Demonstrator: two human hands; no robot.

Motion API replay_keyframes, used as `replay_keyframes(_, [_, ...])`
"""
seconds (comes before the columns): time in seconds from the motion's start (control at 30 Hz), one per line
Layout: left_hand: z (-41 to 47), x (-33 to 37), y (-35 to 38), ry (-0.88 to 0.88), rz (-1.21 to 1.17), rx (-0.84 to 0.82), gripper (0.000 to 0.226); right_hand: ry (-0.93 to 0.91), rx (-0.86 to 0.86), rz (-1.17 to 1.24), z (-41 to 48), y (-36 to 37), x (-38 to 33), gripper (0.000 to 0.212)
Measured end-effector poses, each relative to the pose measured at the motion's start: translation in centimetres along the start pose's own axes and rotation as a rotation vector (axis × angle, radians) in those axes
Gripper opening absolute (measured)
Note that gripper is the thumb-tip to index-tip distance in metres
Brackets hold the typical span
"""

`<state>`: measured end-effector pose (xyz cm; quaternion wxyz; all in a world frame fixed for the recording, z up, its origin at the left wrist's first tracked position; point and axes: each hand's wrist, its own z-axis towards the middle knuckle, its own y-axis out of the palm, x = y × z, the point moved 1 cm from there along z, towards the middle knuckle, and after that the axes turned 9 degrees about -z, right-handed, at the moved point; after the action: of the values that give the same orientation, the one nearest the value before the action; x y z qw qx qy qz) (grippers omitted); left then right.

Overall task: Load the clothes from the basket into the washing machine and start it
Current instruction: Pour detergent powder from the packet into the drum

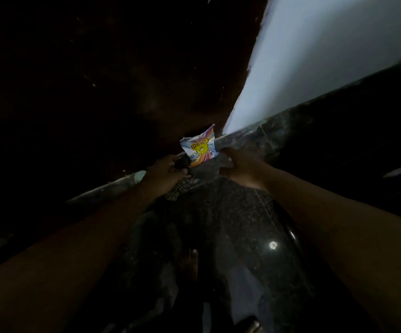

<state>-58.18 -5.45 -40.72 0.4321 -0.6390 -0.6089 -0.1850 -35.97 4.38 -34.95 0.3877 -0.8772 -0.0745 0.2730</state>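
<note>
Dim view: a detergent sachet (199, 147) stands on a dark stone ledge (314, 116), between 2 hands. The right hand (239, 165) pinches its lower right corner. The left hand (167, 168) curls at its lower left, grip unclear. Basket and washing machine are not visible.

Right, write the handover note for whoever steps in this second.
Hands: the left hand is curled at the colourful packet's lower left corner, the right hand at its right edge. It is too dim to judge either grip.
The packet, likely detergent, is at the dark stone ledge by the white wall.
Basket, clothes and machine are out of view, so loading is unconfirmed.
Probably left: add detergent, start the machine.
</note>
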Motion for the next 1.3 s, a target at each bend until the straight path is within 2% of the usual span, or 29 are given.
replay_keyframes(0.07, [3.6, -1.8, 0.8, 0.001, 0.001, -0.007, 0.038, -0.007, 0.011, 0.030, 3.6, 1.8, 1.0, 0.062])
replay_keyframes(0.23, [11.5, -5.4, 3.1, -0.024, -0.084, 0.022, 0.051, -0.009, 0.069, 0.005, 12.4, 5.4, 3.9, 0.070])
replay_keyframes(0.43, [17.7, -7.6, 5.0, -0.085, -0.359, 0.051, 0.055, -0.143, 0.212, -0.225, 20.2, 8.4, 6.2, 0.065])
replay_keyframes(0.63, [20.8, -8.5, 5.3, -0.090, -0.428, 0.005, 0.051, -0.176, 0.135, -0.340, 25.2, 9.3, 5.7, 0.082])
replay_keyframes(0.73, [21.5, -9.6, 5.3, -0.088, -0.484, -0.002, 0.054, -0.093, 0.077, -0.283, 27.0, 10.0, 5.8, 0.071])
replay_keyframes(0.83, [22.0, -10.3, 4.8, -0.098, -0.538, -0.016, 0.062, 0.009, 0.134, -0.317, 28.1, 10.5, 6.2, 0.038])
replay_keyframes(0.9, [21.9, -10.7, 4.6, -0.092, -0.528, -0.020, 0.069, 0.027, 0.227, -0.343, 28.0, 10.7, 6.2, 0.029])
replay_keyframes(0.97, [21.5, -11.2, 4.6, -0.052, -0.499, -0.015, 0.073, 0.047, 0.270, -0.339, 27.3, 10.9, 6.1, 0.031])
replay_keyframes(1.1, [18.9, -12.1, 5.4, 0.030, -0.370, -0.002, 0.077, 0.038, 0.237, -0.288, 24.3, 10.8, 6.8, 0.034])
replay_keyframes(1.23, [15.6, -11.5, 7.2, 0.099, -0.106, -0.020, 0.082, -0.047, 0.204, -0.250, 19.8, 10.3, 7.4, 0.030])
replay_keyframes(1.3, [13.7, -10.5, 8.4, 0.160, -0.067, -0.032, 0.076, -0.034, 0.195, -0.261, 17.5, 10.2, 7.4, 0.030])
